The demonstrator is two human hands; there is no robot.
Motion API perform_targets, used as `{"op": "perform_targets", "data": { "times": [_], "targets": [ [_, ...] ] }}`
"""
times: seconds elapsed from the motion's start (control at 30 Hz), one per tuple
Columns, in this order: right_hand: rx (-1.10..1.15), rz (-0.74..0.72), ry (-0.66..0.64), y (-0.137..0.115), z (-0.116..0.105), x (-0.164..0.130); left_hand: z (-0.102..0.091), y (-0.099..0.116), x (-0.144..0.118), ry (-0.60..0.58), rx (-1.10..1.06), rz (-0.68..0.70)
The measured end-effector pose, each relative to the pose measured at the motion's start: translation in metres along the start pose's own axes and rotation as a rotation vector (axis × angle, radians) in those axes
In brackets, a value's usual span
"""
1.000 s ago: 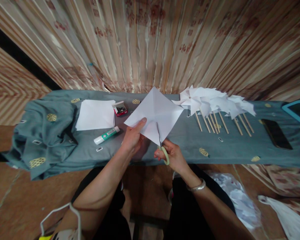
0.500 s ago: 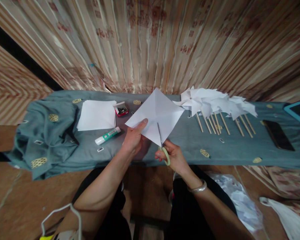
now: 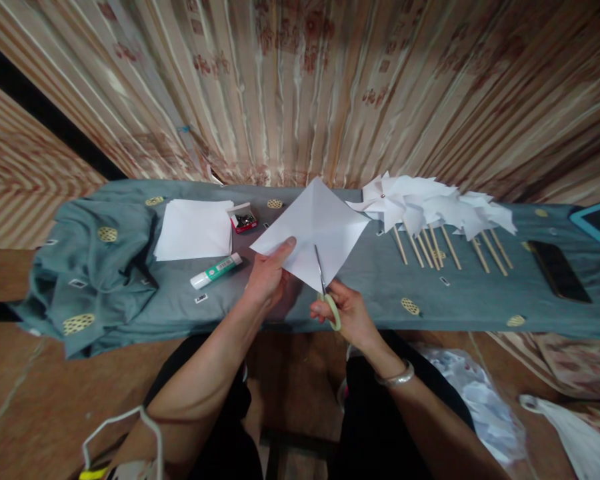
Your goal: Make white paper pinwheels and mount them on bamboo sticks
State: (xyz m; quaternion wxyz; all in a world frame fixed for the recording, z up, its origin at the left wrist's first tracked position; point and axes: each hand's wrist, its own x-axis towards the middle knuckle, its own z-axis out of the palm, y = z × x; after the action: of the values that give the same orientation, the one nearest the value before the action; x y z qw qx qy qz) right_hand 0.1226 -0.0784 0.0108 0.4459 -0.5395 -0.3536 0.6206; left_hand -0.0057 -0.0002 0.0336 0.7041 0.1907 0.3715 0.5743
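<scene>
Right of the held sheet [image 3: 305, 223] lie pinwheels [image 3: 425, 207]; left, stacked paper [image 3: 195, 230].

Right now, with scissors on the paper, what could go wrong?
1. Overcut: the scissors in the right hand point toward the middle of the paper, so a long snip might split it.
2. Nick: the left hand has its thumb on the paper near the scissors; a slip could catch it.
3. Spill: the red box sits open near the paper's left corner; a bump might scatter its small metal bits.
</scene>
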Motion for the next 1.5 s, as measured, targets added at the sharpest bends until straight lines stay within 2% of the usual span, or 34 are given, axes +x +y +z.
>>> {"op": "perform_targets", "data": {
  "times": [0.8, 1.5],
  "targets": [
    [-0.033, -0.040, -0.021, 0.0035, -0.0021, -0.0005, -0.0030, -0.0035, 0.0001, -0.009, 0.028, -0.008],
    [-0.014, -0.011, -0.005, 0.0059, 0.0001, 0.0004, -0.0025, -0.0011, -0.0007, 0.008, 0.000, 0.000]
  ]
}}
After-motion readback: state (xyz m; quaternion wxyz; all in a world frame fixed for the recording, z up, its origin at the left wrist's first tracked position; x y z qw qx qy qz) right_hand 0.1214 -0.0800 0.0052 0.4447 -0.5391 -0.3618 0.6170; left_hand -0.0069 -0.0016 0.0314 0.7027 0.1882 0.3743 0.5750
